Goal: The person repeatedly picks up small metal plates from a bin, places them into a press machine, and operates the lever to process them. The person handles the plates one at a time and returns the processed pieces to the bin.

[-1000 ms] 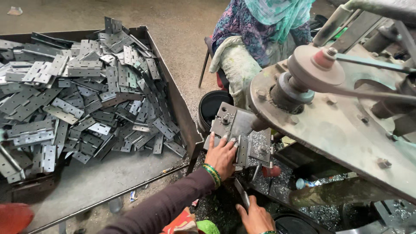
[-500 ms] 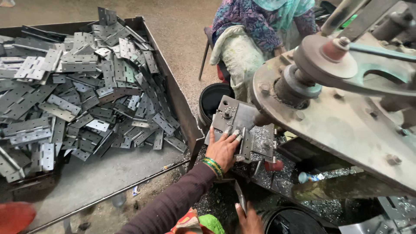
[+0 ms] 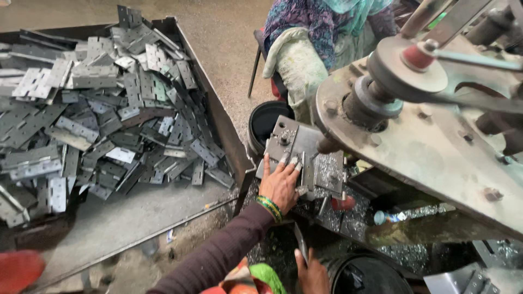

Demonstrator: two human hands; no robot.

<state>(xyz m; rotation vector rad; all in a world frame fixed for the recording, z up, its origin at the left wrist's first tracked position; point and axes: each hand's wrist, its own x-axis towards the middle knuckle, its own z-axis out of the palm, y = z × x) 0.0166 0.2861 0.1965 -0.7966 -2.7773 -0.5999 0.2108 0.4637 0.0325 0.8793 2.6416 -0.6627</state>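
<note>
- The left hand (image 3: 279,185) lies flat, palm down and fingers spread, on the grey metal plate (image 3: 294,142) fixed under a machine's drill head; its fingertips (image 3: 295,161) press against a narrow upright metal piece (image 3: 308,170) on that plate, and it grips nothing.
- A green and yellow bangle (image 3: 269,207) circles the wrist above a dark sleeve (image 3: 218,256).
- The right hand (image 3: 312,274) shows only in part at the bottom edge, beside the rim of a black bucket (image 3: 365,275); whether it is closed on anything cannot be told.
- Shiny metal shavings (image 3: 327,169) cover the plate and the worktop (image 3: 348,218) below it.
- The machine's heavy steel arm (image 3: 436,158), with a round pulley (image 3: 406,65), fills the right side.
- At left, a large dark steel tray (image 3: 125,218) holds a heap of grey hinge plates (image 3: 98,125) with punched holes.
- A second person in a patterned top, wearing a pale work glove (image 3: 294,60), sits beyond the machine, near another black bucket (image 3: 268,122).
</note>
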